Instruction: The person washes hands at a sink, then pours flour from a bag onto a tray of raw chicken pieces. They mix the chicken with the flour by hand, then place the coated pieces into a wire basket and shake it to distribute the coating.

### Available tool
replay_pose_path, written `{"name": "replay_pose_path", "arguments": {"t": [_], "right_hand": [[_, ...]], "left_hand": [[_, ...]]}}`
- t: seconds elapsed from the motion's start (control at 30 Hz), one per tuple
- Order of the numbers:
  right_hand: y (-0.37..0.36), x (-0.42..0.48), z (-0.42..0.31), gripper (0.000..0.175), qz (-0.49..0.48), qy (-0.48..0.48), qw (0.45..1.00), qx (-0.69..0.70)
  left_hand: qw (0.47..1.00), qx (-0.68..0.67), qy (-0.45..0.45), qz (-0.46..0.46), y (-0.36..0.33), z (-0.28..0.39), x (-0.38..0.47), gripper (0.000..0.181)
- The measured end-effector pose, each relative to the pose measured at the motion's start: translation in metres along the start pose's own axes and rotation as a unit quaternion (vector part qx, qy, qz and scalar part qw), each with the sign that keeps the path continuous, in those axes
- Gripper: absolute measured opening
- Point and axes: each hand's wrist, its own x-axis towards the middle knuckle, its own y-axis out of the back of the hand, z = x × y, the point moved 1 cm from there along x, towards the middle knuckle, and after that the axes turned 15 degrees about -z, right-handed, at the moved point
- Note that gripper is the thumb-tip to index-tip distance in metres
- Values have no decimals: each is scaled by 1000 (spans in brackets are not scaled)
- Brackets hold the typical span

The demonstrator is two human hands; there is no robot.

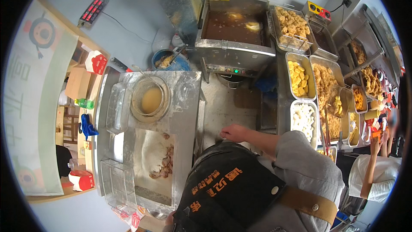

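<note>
My right hand (232, 132) hangs over the floor gap in front of my apron (225, 180), its fingers curled and nothing seen in them. Only a sliver of my left hand (169, 219) shows at the lower edge, mostly behind the apron; its fingers are hidden. To the left, a steel worktable (183, 103) carries a bowl of batter (152, 100). Nearer me, white flour (146, 149) fills a recessed tray, with raw meat pieces (165, 164) along its right side. Ahead stands a deep fryer (235, 43), where pale pieces (253, 26) float in dark oil.
A clear tub (117, 108) and wire basket (118, 183) line the table's left side. A blue bucket (170, 62) stands behind it. On the right are fried chicken (293, 21) in a basket, nuggets (297, 79), and white sticks (302, 120). Another person (373, 174) works far right.
</note>
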Motion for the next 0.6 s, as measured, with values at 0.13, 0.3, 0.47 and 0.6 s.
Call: {"name": "replay_pose_path", "arguments": {"t": [0.13, 0.3, 0.47, 0.6], "right_hand": [[0, 1, -3, 43, -7, -7, 1000, -14], [-7, 5, 4, 42, -1, 6, 1000, -11], [-18, 3, 19, 42, 4, -2, 1000, -22], [-24, -3, 22, 46, 8, -3, 1000, -2]], "left_hand": [[999, -29, -15, 4, -1, -2, 3, 36], [995, -99, -14, 7, 12, -38, 22, 38], [946, -317, 15, -72, 25, -75, 44, 37], [983, 174, -37, -47, 21, -58, 35, 31]]}}
